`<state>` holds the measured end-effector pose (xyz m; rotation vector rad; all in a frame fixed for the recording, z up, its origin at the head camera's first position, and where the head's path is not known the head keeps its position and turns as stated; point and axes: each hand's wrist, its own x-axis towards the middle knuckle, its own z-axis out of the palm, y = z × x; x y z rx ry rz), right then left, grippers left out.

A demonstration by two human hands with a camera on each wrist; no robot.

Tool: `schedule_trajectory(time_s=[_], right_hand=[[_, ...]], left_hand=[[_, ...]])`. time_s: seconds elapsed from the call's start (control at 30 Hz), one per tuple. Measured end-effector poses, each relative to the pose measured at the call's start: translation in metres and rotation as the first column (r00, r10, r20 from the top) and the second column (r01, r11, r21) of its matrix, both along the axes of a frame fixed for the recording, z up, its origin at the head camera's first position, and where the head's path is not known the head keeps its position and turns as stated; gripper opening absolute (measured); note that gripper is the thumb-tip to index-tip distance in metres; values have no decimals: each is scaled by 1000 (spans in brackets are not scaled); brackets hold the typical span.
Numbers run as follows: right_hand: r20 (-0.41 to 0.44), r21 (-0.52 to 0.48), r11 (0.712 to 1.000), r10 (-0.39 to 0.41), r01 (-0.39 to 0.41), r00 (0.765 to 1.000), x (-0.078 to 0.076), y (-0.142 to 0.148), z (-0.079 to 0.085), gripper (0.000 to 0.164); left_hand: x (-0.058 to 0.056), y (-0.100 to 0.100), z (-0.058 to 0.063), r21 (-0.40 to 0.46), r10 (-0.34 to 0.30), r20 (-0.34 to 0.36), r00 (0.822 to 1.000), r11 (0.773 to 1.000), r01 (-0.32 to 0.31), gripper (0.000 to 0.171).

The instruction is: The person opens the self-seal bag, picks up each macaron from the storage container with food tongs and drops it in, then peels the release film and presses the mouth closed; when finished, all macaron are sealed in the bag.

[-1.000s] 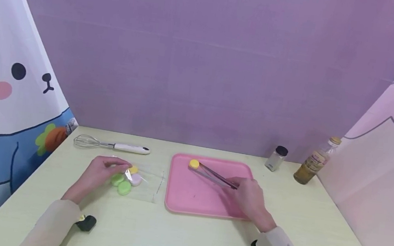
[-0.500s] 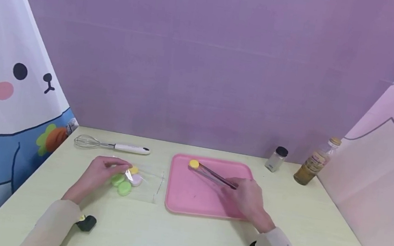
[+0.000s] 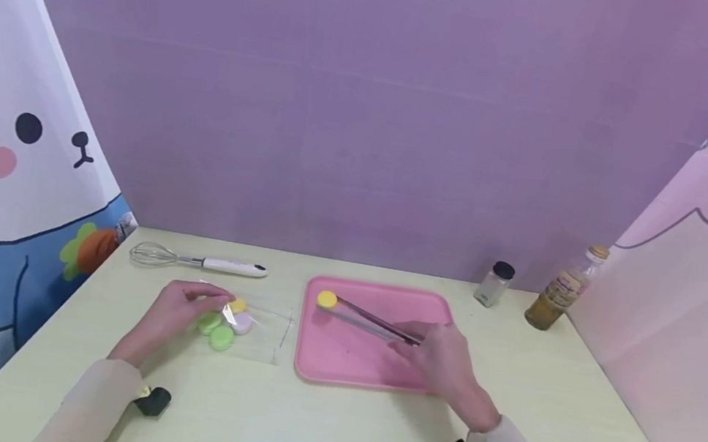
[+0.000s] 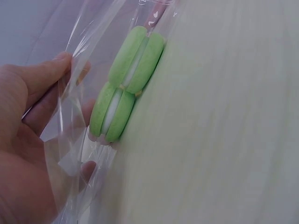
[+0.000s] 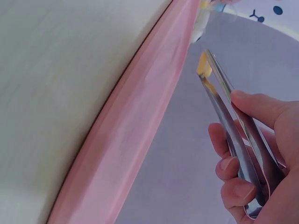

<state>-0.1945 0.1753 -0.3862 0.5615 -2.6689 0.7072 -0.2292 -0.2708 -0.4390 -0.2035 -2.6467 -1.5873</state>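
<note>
A small round yellow macaron [image 3: 327,299] is held between the tips of a pair of slim silver metal tongs [image 3: 375,321], ahead and to the left of the right hand [image 3: 445,361]. The tongs are gripped by that hand, with the thumb laid along one arm and the fingers curled against the other. Below the tongs, a shallow rectangular pink tray [image 3: 337,359] is seen; in the right wrist view the macaron is held clear of its surface.

Farther to the left of the right hand, the film of a clear plastic bag [image 3: 268,328] is pinched between the thumb and fingers of the left hand [image 3: 177,313]. Inside the bag, just to the right of the left hand, two green macarons with white filling [image 3: 222,338], a round lilac macaron [image 3: 242,323] and a second yellow macaron [image 3: 238,305] are grouped close together.

Beyond the left hand, a wire whisk with a white handle [image 3: 234,267] is laid crosswise on the pale wooden table [image 3: 277,418]. Beyond the right hand and to its right, a small clear jar with a black lid [image 3: 494,286] is stood upright, and farther right a brown-filled glass bottle with a tan cap [image 3: 560,298] is placed.
</note>
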Motion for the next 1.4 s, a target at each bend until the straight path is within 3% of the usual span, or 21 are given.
schedule_trajectory(time_s=[0.2, 0.4, 1.0, 1.4], right_hand=[[-36, -11, 994, 109, -109, 993, 5, -6, 4, 24], [-43, 30, 987, 157, -156, 987, 8, -15, 6, 25], [62, 67, 956, 282, -286, 957, 7, -60, -11, 25], [155, 54, 960, 265, -276, 952, 5, -81, -17, 25]], left_hand=[[0, 0, -1, 2, -6, -13, 1000, 1000, 6, 33], [1, 1, -1, -5, -7, -24, 1000, 1000, 7, 31], [0, 3, 0, -1, -7, -7, 1000, 1000, 7, 31], [1, 2, 3, -10, 15, 33, 999, 1000, -15, 29]])
